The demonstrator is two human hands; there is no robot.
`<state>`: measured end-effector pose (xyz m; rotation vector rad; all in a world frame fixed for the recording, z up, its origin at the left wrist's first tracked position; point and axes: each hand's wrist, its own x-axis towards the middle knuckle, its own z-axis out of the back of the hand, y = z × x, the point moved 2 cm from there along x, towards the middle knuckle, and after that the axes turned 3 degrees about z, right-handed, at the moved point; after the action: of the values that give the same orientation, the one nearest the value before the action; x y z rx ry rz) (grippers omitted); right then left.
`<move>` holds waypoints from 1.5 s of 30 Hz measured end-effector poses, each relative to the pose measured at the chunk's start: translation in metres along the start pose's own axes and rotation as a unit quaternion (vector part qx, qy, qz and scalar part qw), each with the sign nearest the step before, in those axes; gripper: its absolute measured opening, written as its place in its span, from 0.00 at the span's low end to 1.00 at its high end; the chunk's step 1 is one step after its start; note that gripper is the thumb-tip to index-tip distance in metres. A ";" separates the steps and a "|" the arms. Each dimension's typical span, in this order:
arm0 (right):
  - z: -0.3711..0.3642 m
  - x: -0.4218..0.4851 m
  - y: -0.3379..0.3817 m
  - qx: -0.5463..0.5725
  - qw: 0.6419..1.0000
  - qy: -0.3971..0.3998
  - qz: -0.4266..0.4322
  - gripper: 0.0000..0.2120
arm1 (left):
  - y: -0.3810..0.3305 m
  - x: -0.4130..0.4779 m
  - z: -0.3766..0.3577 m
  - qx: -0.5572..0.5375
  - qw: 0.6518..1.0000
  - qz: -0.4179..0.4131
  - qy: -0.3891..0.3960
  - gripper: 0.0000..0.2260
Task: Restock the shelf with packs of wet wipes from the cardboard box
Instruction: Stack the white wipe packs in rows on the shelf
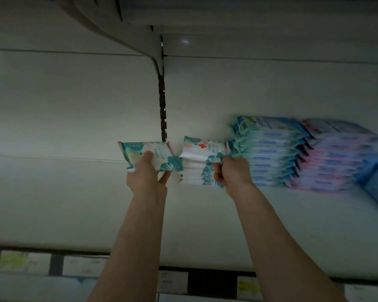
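step in hand: set the soft teal-and-white pack of wet wipes (153, 155), held just left of the short stack of matching packs (202, 164) on the white metal shelf (74, 192), flush with it (tall blue stack (271, 158) gives the line). left hand (147, 175) fingers (165, 177) clamped on the loose pack, thumb on top. right hand (232, 171) fingers curled round the stack's end, probably steadying it.

Teal-leaved white pack (159, 152); at three o'clock matching white stack (194, 168), red cross; beyond, blue stack (271, 158), pink stack (332, 162).
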<state>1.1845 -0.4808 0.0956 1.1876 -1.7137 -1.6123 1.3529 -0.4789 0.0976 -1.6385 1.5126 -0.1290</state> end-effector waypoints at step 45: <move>0.026 0.026 0.014 -0.272 0.951 0.042 0.143 0.22 | 0.007 0.035 -0.083 0.568 0.810 -0.129 0.067 0.12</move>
<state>1.1460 -0.4903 0.0996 0.6899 -1.1994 -1.6696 1.3060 -0.5505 0.1273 -0.8082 0.9150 -1.0956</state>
